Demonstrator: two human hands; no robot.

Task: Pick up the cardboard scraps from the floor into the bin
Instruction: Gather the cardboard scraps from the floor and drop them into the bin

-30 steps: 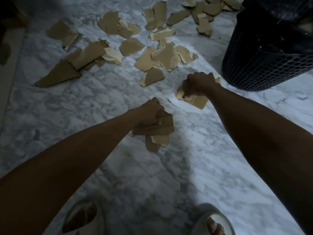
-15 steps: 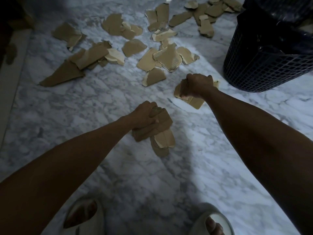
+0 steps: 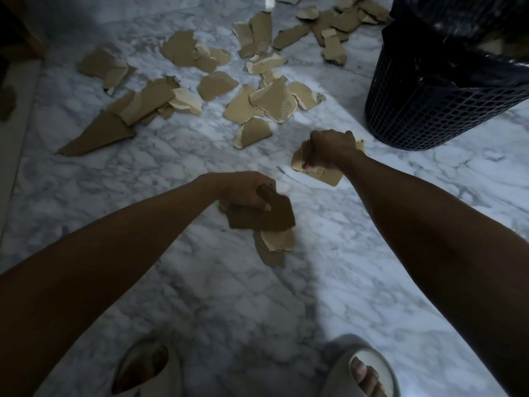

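Several torn brown cardboard scraps (image 3: 269, 101) lie scattered over the white marble floor (image 3: 160, 173) ahead of me. My left hand (image 3: 243, 190) grips a bunch of scraps (image 3: 266, 219) above the floor in the middle of the view; some pieces hang below it. My right hand (image 3: 329, 150) grips another bunch of scraps (image 3: 329, 177), a short way left of the bin. The dark mesh bin (image 3: 435, 110) with a black liner stands at the upper right.
My two feet in pale slides (image 3: 363, 368) stand at the bottom edge. A large triangular scrap (image 3: 100, 136) lies at the left. A dark wooden edge (image 3: 17, 30) borders the floor at the far left. More scraps (image 3: 335, 24) lie behind the bin's left side.
My left hand has turned and lifted its bunch of scraps slightly. My right hand has stayed closed on its scraps, nearly still. The view has shifted a little.
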